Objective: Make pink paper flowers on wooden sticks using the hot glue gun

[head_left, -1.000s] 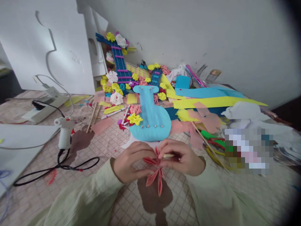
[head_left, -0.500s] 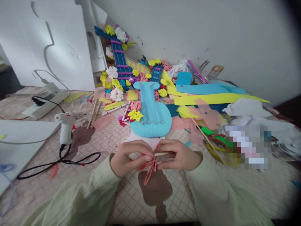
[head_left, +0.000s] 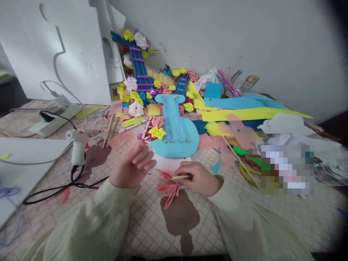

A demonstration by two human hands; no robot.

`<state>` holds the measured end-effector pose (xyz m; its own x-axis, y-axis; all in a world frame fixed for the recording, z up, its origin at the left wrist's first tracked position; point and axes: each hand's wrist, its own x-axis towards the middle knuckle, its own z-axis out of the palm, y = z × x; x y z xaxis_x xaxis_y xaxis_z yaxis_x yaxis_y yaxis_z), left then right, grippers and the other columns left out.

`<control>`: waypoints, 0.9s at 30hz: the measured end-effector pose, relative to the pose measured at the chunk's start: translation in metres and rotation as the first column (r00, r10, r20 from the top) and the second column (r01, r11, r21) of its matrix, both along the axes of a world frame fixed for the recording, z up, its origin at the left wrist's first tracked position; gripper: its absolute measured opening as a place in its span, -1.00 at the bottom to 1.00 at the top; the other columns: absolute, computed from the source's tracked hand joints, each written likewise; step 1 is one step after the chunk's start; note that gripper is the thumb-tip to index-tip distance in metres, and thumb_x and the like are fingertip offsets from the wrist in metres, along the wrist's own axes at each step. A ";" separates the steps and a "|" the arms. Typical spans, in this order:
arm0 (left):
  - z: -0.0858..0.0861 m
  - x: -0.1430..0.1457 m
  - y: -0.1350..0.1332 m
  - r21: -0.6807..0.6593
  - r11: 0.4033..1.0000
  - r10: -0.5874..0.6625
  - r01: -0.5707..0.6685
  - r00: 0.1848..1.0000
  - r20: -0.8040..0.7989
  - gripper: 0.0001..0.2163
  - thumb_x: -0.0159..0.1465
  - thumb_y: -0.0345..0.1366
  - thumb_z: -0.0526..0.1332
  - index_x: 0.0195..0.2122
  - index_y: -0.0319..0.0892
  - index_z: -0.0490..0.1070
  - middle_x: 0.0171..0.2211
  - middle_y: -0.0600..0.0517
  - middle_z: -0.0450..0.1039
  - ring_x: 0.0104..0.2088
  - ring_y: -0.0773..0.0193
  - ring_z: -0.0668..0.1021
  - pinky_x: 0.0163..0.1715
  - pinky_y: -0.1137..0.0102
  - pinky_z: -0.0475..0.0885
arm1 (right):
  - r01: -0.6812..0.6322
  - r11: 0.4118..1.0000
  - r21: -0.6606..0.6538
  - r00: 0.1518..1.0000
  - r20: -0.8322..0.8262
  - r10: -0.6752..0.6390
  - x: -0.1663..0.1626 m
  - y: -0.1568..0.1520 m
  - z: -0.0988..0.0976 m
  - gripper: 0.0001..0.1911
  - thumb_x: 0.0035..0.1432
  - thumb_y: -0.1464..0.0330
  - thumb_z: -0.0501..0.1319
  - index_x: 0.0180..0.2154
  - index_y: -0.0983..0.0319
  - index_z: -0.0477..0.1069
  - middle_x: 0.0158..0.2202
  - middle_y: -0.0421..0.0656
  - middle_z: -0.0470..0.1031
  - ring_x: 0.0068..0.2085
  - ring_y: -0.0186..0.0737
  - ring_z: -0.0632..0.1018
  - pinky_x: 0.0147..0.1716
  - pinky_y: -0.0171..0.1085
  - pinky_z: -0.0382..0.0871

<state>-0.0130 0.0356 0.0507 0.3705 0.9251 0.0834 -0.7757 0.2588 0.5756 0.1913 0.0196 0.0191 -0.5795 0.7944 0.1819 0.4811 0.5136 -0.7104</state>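
A folded pink paper flower point(head_left: 169, 187) with pointed petals lies on the patterned table cover right in front of me. My right hand point(head_left: 198, 178) is closed around a thin wooden stick point(head_left: 180, 177) whose tip meets the flower's centre. My left hand point(head_left: 132, 165) hovers up and to the left of the flower, fingers loosely extended and holding nothing. Just beyond both hands lies a light blue paper guitar point(head_left: 175, 130) with small pegs and a yellow paper flower on it.
A white glue gun point(head_left: 77, 146) with a black cord stands at the left, near a power strip point(head_left: 53, 119). Paper flowers, coloured paper strips, wooden sticks and scissors point(head_left: 248, 163) crowd the back and right. White foam boards point(head_left: 54, 50) lean at the back left.
My left hand has let go of the pink flower and lifted away to the left. The flower now rests on the table with only the stick in my right hand at it.
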 end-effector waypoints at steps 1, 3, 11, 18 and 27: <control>0.005 -0.007 0.005 -0.005 0.998 0.062 -0.062 0.997 0.055 -0.95 0.11 -0.41 0.22 -0.42 -0.22 0.33 -0.73 0.25 0.04 -0.71 0.55 0.21 -0.67 0.63 0.23 | 0.007 1.000 0.007 1.000 0.007 -0.007 0.000 0.001 -0.001 -0.86 0.06 0.38 0.17 -0.43 0.31 0.47 -0.53 -0.15 0.40 -0.47 -0.34 0.39 -0.48 -0.37 0.23; 0.012 -0.020 0.013 0.050 0.975 0.211 -0.215 0.975 0.076 -0.91 0.14 -0.36 0.18 -0.49 -0.21 0.32 -0.74 0.23 0.03 -0.70 0.53 0.20 -0.68 0.62 0.21 | 0.033 0.999 0.026 0.999 0.009 -0.034 0.001 0.001 -0.001 -0.90 0.03 0.41 0.18 -0.44 0.30 0.45 -0.53 -0.17 0.41 -0.48 -0.35 0.39 -0.48 -0.38 0.22; -0.017 -0.010 0.014 0.776 0.446 0.653 0.446 0.430 -0.623 -0.89 0.17 -0.35 0.13 -0.30 -0.19 0.40 -0.29 -0.06 0.43 -0.25 0.21 0.44 -0.21 0.29 0.31 | 0.375 0.925 0.065 0.910 -0.217 -0.354 0.009 0.002 0.011 -0.86 0.07 0.35 0.14 -0.45 0.28 0.41 -0.58 -0.24 0.30 -0.57 -0.41 0.27 -0.57 -0.37 0.15; -0.035 0.000 0.009 0.541 0.231 0.682 0.809 0.262 -0.683 -0.79 0.12 -0.36 0.12 -0.19 -0.17 0.35 -0.27 -0.03 0.43 -0.22 0.20 0.43 -0.16 0.28 0.29 | 0.375 0.927 0.023 0.899 -0.255 -0.357 0.010 0.000 0.012 -0.87 0.07 0.36 0.14 -0.46 0.26 0.38 -0.57 -0.24 0.30 -0.56 -0.40 0.28 -0.57 -0.36 0.16; -0.035 0.003 0.005 0.582 0.103 0.779 0.807 0.299 -0.551 -0.78 0.20 -0.32 0.08 -0.13 -0.20 0.32 -0.17 -0.07 0.42 -0.17 0.19 0.43 -0.17 0.27 0.30 | 0.272 0.962 0.012 0.935 -0.241 -0.261 0.007 -0.001 0.015 -0.87 0.06 0.37 0.15 -0.42 0.29 0.43 -0.56 -0.22 0.31 -0.57 -0.41 0.28 -0.59 -0.37 0.15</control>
